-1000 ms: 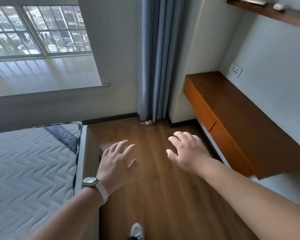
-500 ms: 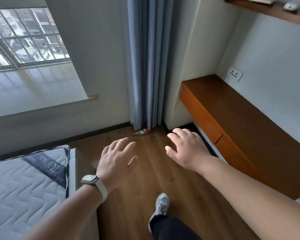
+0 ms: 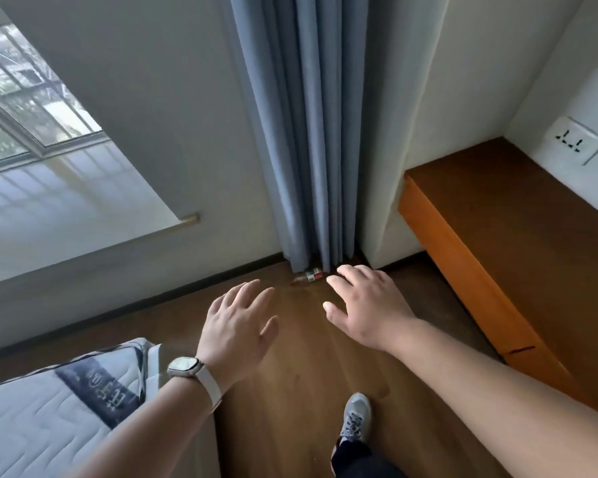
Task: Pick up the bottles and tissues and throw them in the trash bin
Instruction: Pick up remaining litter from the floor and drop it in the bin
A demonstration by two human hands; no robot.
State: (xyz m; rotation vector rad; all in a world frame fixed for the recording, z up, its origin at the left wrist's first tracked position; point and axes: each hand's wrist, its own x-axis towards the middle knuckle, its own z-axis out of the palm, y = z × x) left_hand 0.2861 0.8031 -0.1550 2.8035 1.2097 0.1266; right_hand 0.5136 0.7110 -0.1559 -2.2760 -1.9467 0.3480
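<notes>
A small bottle [image 3: 308, 275] with a red, green and white label lies on its side on the wood floor, at the foot of the blue curtain [image 3: 308, 132]. My right hand [image 3: 366, 305] is stretched out with fingers apart, its fingertips just right of the bottle in the picture and holding nothing. My left hand [image 3: 237, 326], with a watch on the wrist, is also spread and empty, lower and to the left of the bottle. No tissues and no trash bin are in view.
A mattress corner [image 3: 66, 401] fills the lower left. A wooden desk [image 3: 504, 236] runs along the right wall under a socket [image 3: 575, 139]. My right foot in a grey shoe [image 3: 354, 422] stands on the floor. A window sill [image 3: 83, 208] is at left.
The view has closed in on the curtain corner, so the bottle looks larger and nearer to both hands. My right fingertips now reach beside it. My foot has stepped forward.
</notes>
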